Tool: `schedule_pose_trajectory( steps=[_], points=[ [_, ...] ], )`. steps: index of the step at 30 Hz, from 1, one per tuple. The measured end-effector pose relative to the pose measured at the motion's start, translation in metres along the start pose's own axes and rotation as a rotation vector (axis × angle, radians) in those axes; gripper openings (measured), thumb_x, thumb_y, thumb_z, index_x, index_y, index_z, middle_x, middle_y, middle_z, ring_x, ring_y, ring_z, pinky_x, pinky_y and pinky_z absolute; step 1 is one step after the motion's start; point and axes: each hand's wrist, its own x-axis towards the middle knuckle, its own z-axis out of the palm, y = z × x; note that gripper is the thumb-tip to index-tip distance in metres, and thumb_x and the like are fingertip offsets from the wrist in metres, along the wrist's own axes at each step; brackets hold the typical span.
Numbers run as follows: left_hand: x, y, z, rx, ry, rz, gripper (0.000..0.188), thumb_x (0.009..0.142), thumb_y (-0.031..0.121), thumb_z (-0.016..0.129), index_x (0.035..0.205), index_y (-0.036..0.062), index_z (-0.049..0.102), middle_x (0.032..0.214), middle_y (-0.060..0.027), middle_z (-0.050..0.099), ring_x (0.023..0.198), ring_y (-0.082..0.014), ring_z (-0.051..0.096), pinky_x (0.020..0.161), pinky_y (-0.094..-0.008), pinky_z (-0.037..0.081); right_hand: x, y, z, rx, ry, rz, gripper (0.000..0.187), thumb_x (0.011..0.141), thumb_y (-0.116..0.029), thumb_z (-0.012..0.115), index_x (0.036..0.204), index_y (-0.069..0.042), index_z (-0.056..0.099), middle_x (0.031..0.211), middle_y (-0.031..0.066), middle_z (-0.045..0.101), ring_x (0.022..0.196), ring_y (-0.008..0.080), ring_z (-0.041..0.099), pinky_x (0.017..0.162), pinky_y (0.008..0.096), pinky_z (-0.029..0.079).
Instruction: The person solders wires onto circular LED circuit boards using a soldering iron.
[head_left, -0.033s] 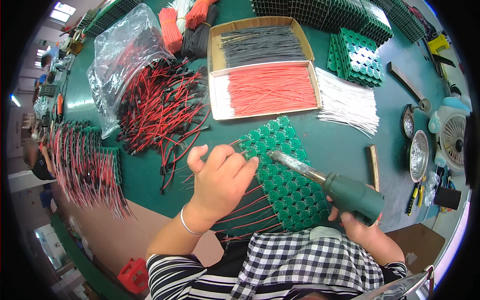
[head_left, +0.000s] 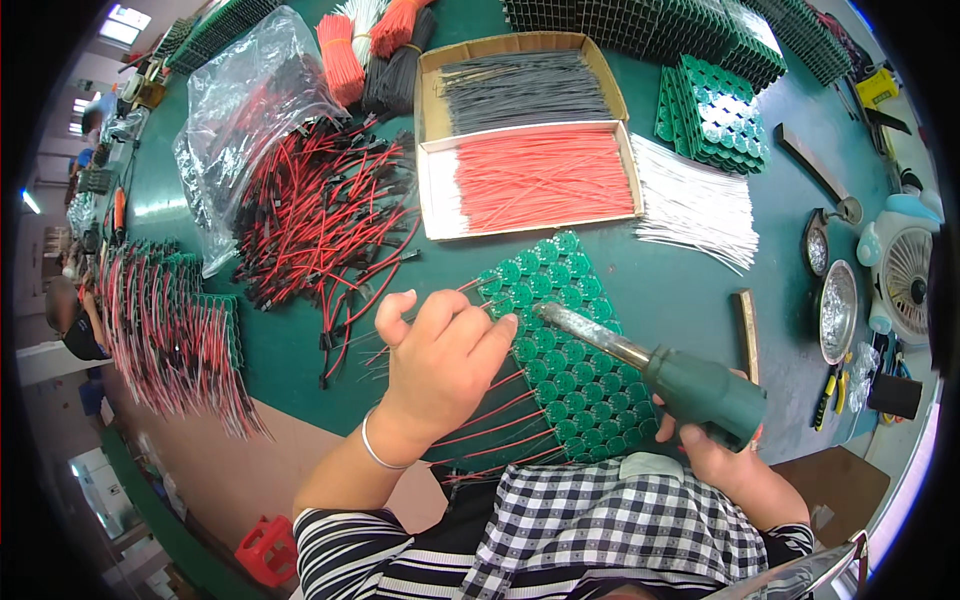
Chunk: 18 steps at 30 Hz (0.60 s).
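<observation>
A green panel of round circuit boards (head_left: 570,370) lies aslant on the table, with several red and black wires (head_left: 500,411) running out from its left edge. My left hand (head_left: 437,365) is over that edge, its fingers pinched on a thin wire that they mostly cover; more wire ends poke out beyond the wrist side. A soldering iron (head_left: 705,395) with a thick green handle is gripped from below by my right hand (head_left: 715,455). Its metal tip meets the panel just right of my left fingertips, touching or very close.
Open boxes of red wires (head_left: 545,180) and black wires (head_left: 525,90) stand beyond the panel, beside loose white wires (head_left: 695,205). Red-black leads (head_left: 320,215) heap at left by a plastic bag (head_left: 250,110). A metal bowl (head_left: 837,312) and a fan (head_left: 900,280) are at right.
</observation>
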Motion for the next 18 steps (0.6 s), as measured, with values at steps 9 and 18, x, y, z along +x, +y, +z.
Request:
schedule_pose_trajectory(
  steps=[9, 18],
  points=[
    [-0.001, 0.002, 0.002, -0.002, -0.007, -0.004, 0.018, 0.071, 0.010, 0.078, 0.087, 0.0193, 0.075, 0.073, 0.0079, 0.052, 0.083, -0.0128, 0.055, 0.099, -0.0461, 0.024, 0.003, 0.009, -0.003, -0.298, -0.088, -0.104, 0.046, 0.094, -0.037, 0.059, 0.119, 0.001, 0.062, 0.085, 0.0066, 0.068, 0.067, 0.0160, 0.066, 0.070, 0.0328, 0.053],
    [0.000, 0.002, 0.002, -0.008, -0.007, -0.007, 0.018, 0.071, 0.010, 0.077, 0.087, 0.0187, 0.075, 0.074, 0.0074, 0.052, 0.083, -0.0132, 0.055, 0.098, -0.0458, 0.024, 0.003, 0.008, 0.000, -0.328, -0.095, -0.118, 0.042, 0.095, -0.034, 0.059, 0.117, 0.001, 0.061, 0.083, 0.0070, 0.066, 0.067, 0.0159, 0.066, 0.067, 0.0319, 0.053]
  ],
)
